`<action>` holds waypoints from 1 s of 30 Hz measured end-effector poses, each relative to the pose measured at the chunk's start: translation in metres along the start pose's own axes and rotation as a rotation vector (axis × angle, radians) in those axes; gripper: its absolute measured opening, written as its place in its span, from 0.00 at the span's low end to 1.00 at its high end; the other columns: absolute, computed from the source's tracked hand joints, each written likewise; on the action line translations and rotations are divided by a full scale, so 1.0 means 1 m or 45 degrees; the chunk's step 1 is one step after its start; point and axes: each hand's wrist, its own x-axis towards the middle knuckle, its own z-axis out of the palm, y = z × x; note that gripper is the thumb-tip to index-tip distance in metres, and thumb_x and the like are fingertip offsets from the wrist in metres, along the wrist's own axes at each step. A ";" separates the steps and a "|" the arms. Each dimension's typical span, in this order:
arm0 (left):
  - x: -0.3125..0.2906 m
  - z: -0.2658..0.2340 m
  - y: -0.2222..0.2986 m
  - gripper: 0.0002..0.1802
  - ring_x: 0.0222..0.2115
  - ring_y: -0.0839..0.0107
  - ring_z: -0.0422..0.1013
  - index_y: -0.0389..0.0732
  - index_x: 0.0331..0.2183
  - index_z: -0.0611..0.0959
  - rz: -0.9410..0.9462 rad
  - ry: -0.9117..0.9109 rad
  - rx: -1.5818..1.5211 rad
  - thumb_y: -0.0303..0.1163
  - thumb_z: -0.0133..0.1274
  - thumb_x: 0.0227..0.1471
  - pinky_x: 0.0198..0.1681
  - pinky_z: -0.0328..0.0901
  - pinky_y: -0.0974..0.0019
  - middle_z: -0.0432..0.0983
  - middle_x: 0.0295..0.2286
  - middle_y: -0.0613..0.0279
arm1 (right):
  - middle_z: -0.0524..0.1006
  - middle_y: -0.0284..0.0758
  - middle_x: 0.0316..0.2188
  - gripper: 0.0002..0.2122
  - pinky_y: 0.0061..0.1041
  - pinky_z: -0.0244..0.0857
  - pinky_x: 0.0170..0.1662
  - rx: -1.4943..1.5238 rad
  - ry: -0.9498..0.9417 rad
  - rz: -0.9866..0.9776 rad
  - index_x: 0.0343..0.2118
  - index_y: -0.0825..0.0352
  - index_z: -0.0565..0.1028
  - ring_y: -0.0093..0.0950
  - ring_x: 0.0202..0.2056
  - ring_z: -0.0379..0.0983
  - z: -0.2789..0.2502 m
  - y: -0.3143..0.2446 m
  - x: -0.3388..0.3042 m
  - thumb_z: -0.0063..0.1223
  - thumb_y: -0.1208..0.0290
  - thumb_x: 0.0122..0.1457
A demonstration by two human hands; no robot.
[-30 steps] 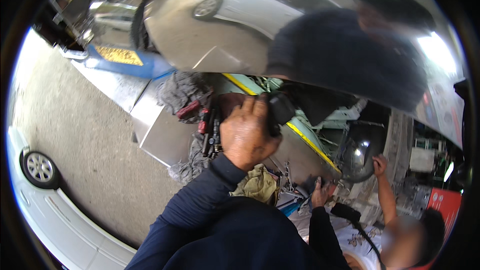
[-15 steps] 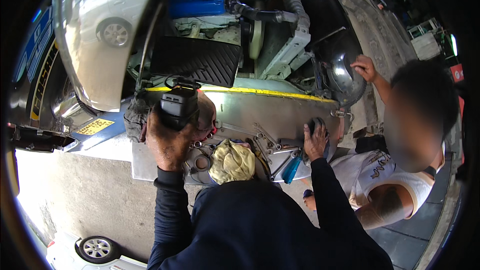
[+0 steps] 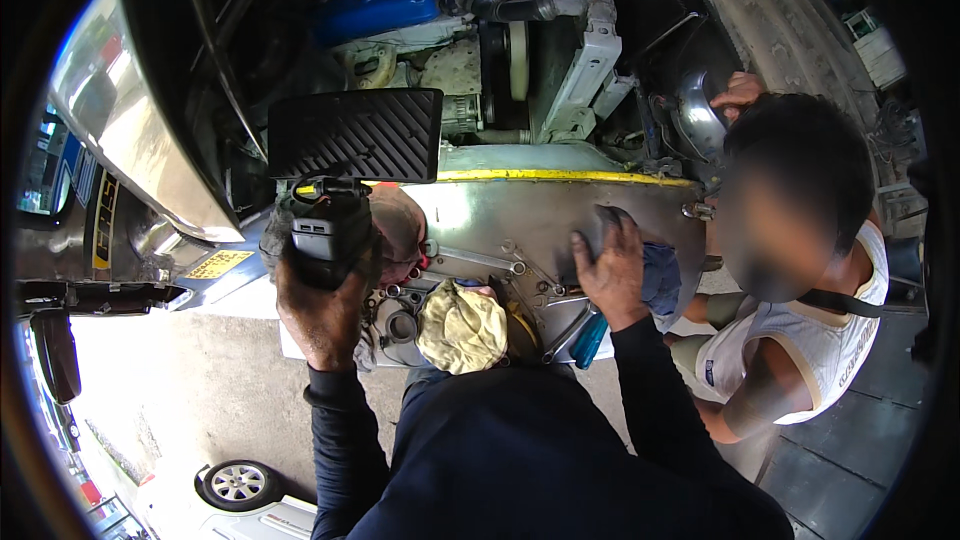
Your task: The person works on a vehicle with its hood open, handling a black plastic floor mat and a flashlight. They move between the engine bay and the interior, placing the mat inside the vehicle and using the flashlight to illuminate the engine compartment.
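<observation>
— What is the left hand gripping?
— A chunky black power tool, fingers wrapped tight, lifted at the metal panel's left edge.
— The right hand?
— Flat, open, on shiny metal. Both sat lower before.

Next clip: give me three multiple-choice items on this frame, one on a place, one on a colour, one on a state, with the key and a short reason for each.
1. Where does the right hand rest?
A. On the bare metal panel below the yellow strip
B. On the car wheel on the floor
C. On the black ribbed cover

2. What colour is the crumpled rag lying between the two hands?
A. Red
B. Pale yellow
C. Blue

3. How does the left hand stand?
A. Open and flat
B. Closed round a dark power tool
C. Hidden

Key: 1 A, the palm lies flat on the silver panel; 2 B, the cloth is a dull yellow; 3 B, the fingers wrap the tool's grip, which it holds raised.
</observation>
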 end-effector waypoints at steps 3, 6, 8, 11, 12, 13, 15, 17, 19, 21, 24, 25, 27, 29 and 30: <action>0.006 -0.001 -0.006 0.43 0.49 0.64 0.76 0.35 0.58 0.78 -0.014 -0.037 -0.022 0.37 0.76 0.41 0.57 0.69 0.60 0.81 0.50 0.53 | 0.76 0.52 0.51 0.25 0.46 0.69 0.58 0.318 -0.118 -0.151 0.55 0.72 0.74 0.52 0.53 0.73 0.016 -0.055 0.033 0.64 0.60 0.61; 0.010 -0.002 -0.014 0.44 0.51 0.65 0.75 0.36 0.60 0.77 0.023 -0.087 0.031 0.34 0.76 0.41 0.58 0.69 0.60 0.80 0.51 0.54 | 0.79 0.57 0.49 0.25 0.45 0.71 0.58 0.508 -0.286 -0.034 0.56 0.75 0.74 0.53 0.53 0.76 0.057 -0.093 0.071 0.61 0.61 0.63; 0.018 -0.002 -0.019 0.44 0.51 0.65 0.75 0.35 0.60 0.77 0.004 -0.092 0.037 0.34 0.76 0.42 0.58 0.69 0.59 0.79 0.52 0.53 | 0.80 0.59 0.48 0.25 0.44 0.71 0.58 0.682 -0.402 0.134 0.56 0.77 0.74 0.53 0.52 0.78 0.097 -0.106 0.103 0.60 0.62 0.63; 0.023 -0.004 -0.023 0.45 0.52 0.64 0.74 0.33 0.60 0.76 0.049 -0.092 -0.024 0.34 0.76 0.42 0.59 0.69 0.59 0.79 0.52 0.53 | 0.82 0.60 0.44 0.25 0.42 0.73 0.56 0.737 -0.737 0.408 0.51 0.81 0.76 0.54 0.50 0.79 0.164 -0.109 0.160 0.58 0.60 0.63; 0.024 -0.004 -0.022 0.45 0.52 0.64 0.74 0.32 0.60 0.76 0.020 -0.094 -0.059 0.35 0.76 0.42 0.59 0.69 0.59 0.79 0.52 0.53 | 0.82 0.58 0.38 0.21 0.42 0.75 0.48 0.851 -0.581 0.474 0.43 0.80 0.78 0.51 0.43 0.81 0.183 -0.110 0.168 0.58 0.61 0.62; 0.023 -0.005 -0.021 0.45 0.52 0.64 0.74 0.32 0.60 0.76 -0.011 -0.102 -0.092 0.35 0.75 0.42 0.59 0.69 0.59 0.79 0.52 0.53 | 0.81 0.55 0.32 0.18 0.42 0.74 0.41 0.898 -0.563 0.624 0.37 0.78 0.78 0.47 0.36 0.81 0.200 -0.107 0.180 0.57 0.62 0.60; 0.023 -0.010 -0.018 0.45 0.54 0.62 0.74 0.32 0.61 0.75 -0.091 -0.185 -0.166 0.30 0.75 0.43 0.61 0.68 0.58 0.78 0.54 0.50 | 0.79 0.48 0.21 0.15 0.41 0.71 0.25 1.316 -0.698 0.824 0.23 0.75 0.76 0.39 0.21 0.78 0.229 -0.103 0.203 0.56 0.64 0.56; 0.028 -0.011 -0.016 0.46 0.54 0.62 0.74 0.32 0.61 0.75 -0.060 -0.182 -0.023 0.31 0.76 0.42 0.61 0.68 0.58 0.78 0.54 0.50 | 0.77 0.43 0.17 0.12 0.38 0.66 0.20 1.532 -0.695 0.952 0.22 0.71 0.76 0.33 0.17 0.75 0.257 -0.104 0.215 0.56 0.67 0.55; 0.030 -0.004 -0.017 0.48 0.52 0.63 0.74 0.33 0.60 0.77 -0.101 -0.148 0.002 0.38 0.75 0.38 0.60 0.67 0.58 0.79 0.52 0.53 | 0.79 0.43 0.18 0.11 0.38 0.68 0.20 1.248 -0.773 0.797 0.24 0.70 0.77 0.34 0.18 0.77 0.291 -0.110 0.225 0.55 0.67 0.56; 0.035 0.003 -0.019 0.48 0.52 0.62 0.74 0.34 0.60 0.77 -0.081 -0.145 0.132 0.38 0.76 0.37 0.60 0.67 0.58 0.79 0.52 0.53 | 0.80 0.43 0.19 0.12 0.38 0.70 0.20 1.224 -0.886 1.105 0.26 0.70 0.78 0.35 0.18 0.78 0.331 -0.115 0.228 0.52 0.65 0.58; 0.038 0.016 -0.023 0.48 0.52 0.62 0.74 0.34 0.60 0.78 -0.083 -0.136 0.143 0.37 0.77 0.37 0.60 0.67 0.58 0.80 0.52 0.54 | 0.80 0.46 0.52 0.19 0.41 0.71 0.53 0.644 -1.083 0.455 0.48 0.69 0.83 0.42 0.50 0.80 0.392 -0.118 0.235 0.45 0.63 0.64; 0.039 0.019 -0.023 0.48 0.52 0.62 0.74 0.34 0.60 0.78 -0.077 -0.135 0.174 0.37 0.78 0.37 0.60 0.67 0.58 0.80 0.52 0.53 | 0.77 0.45 0.62 0.22 0.41 0.68 0.64 0.421 -1.050 0.233 0.54 0.68 0.83 0.43 0.60 0.77 0.406 -0.119 0.236 0.43 0.62 0.67; 0.041 0.024 -0.024 0.48 0.52 0.62 0.74 0.34 0.60 0.78 -0.046 -0.109 0.255 0.36 0.78 0.37 0.60 0.67 0.58 0.80 0.52 0.53 | 0.78 0.45 0.62 0.22 0.41 0.68 0.64 0.343 -1.090 0.157 0.54 0.68 0.83 0.44 0.60 0.77 0.424 -0.111 0.228 0.43 0.62 0.67; 0.042 0.028 -0.023 0.49 0.53 0.62 0.74 0.33 0.61 0.77 -0.054 -0.113 0.262 0.36 0.79 0.38 0.61 0.66 0.57 0.79 0.53 0.52 | 0.78 0.45 0.61 0.22 0.41 0.68 0.63 0.340 -1.123 0.133 0.54 0.68 0.83 0.44 0.60 0.77 0.427 -0.105 0.220 0.43 0.62 0.66; 0.042 0.029 -0.023 0.49 0.54 0.61 0.74 0.32 0.61 0.77 -0.080 -0.127 0.231 0.36 0.80 0.38 0.62 0.66 0.57 0.79 0.53 0.50 | 0.78 0.45 0.61 0.22 0.41 0.68 0.63 0.335 -1.138 0.119 0.53 0.67 0.83 0.44 0.59 0.78 0.424 -0.103 0.217 0.43 0.62 0.66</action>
